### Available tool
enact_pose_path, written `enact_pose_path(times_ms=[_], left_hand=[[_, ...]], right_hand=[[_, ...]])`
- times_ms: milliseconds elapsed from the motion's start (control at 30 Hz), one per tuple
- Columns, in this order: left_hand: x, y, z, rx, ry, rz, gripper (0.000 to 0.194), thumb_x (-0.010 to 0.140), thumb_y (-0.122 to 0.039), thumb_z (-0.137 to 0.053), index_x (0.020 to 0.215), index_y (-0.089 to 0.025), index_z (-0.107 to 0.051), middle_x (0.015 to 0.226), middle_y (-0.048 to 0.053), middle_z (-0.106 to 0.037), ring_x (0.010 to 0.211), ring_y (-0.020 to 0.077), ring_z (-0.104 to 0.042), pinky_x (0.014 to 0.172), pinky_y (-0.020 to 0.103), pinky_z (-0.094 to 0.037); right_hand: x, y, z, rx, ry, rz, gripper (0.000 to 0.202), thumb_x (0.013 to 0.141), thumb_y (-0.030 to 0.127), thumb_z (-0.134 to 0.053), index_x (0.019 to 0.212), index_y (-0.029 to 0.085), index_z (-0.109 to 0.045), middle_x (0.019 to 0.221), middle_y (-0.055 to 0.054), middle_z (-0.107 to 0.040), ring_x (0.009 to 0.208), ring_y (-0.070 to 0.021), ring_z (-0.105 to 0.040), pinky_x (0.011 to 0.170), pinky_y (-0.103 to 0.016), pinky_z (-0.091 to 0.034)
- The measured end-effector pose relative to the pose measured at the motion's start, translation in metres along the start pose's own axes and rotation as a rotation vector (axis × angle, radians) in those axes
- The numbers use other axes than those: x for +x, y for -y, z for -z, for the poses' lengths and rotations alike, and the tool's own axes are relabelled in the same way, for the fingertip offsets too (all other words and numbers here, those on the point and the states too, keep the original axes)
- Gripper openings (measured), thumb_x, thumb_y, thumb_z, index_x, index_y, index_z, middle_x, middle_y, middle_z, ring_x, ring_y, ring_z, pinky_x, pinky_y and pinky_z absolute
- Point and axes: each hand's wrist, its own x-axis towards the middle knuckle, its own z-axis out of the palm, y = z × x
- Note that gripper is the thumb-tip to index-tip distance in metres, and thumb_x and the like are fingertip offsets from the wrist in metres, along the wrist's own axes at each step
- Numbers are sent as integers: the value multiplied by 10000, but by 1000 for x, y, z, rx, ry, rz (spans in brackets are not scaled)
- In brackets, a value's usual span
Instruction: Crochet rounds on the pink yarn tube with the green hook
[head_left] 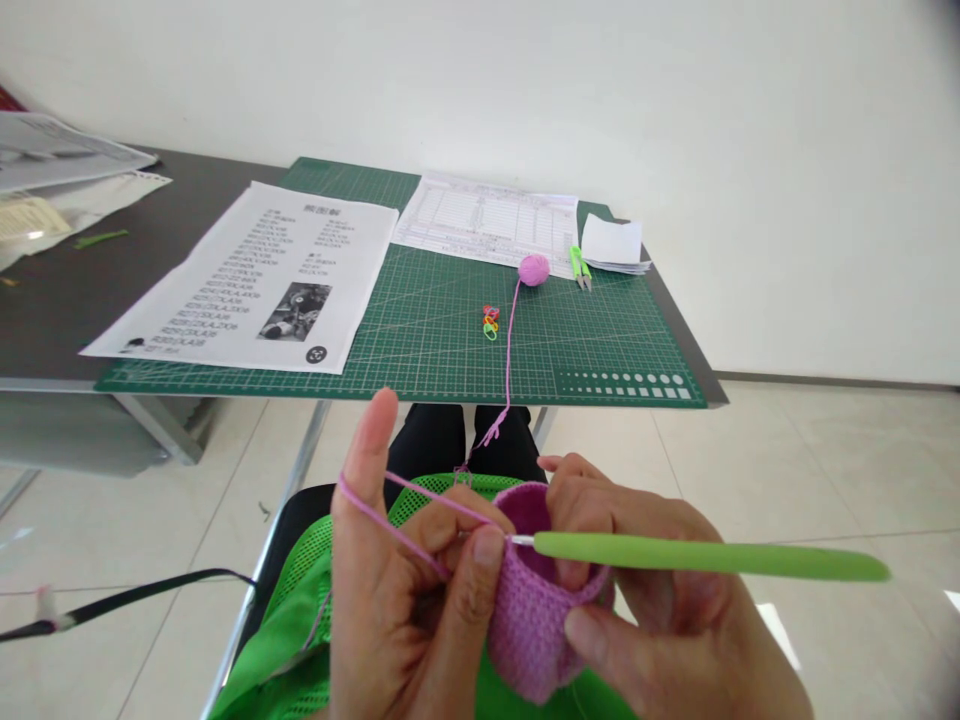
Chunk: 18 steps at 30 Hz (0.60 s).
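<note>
A pink crocheted cup-shaped piece (534, 630) is between my hands over my lap, its hollow facing up. My left hand (420, 590) pinches its rim between thumb and fingers, while the raised index finger carries a loop of pink yarn (442, 498). My right hand (667, 600) grips the piece's right wall, with the thumb outside and a fingertip inside the hollow. A crochet hook (712, 556) with a thick green handle lies across in front of the right hand. Its metal tip meets the rim beside my left thumb; whether right-hand fingers also touch the handle is hidden.
On a green cutting mat (435, 350) lie a pink yarn ball (533, 269), coloured stitch markers (490, 322), green snips (580, 268), a printed pattern sheet (225, 270), a form (487, 220) and small papers (613, 243). Yarn runs over the table edge to my lap.
</note>
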Motion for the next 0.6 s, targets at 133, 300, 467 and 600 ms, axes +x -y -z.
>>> enact_pose_path(times_ms=[133,300,467,600], left_hand=[[5,-1,2,-34,2,3,685,908,-182,-605,1437,-535,-352,651,-52,-655,488,122,-461,441,218,-354],[27,-2,8,-127,-7,62,723,889,-185,-650,1455,-508,-337,697,-51,-655,534,106,-438,487,163,-387],[52,4,13,-87,-58,-47,717,909,-134,-618,1502,-398,-315,652,-63,-594,544,104,-417,506,146,-400],[60,9,19,-56,-76,-98,717,910,-123,-625,1506,-365,-308,648,-76,-568,534,92,-414,516,138,-404]], right_hand=[[-3,2,12,-11,128,-32,167,735,138,-657,838,268,-638,788,36,-630,783,-159,-597,1081,-423,-364],[14,-12,51,-298,185,-84,362,853,351,-664,1203,325,-577,1177,-9,-639,1123,-205,-592,933,-356,-491],[68,-39,82,-616,-85,-41,193,950,271,-494,1070,206,-630,978,-48,-677,933,-192,-627,830,-377,-502],[115,-51,68,-736,-34,7,242,951,359,-558,1062,152,-620,981,-37,-661,847,-153,-642,791,-361,-551]])
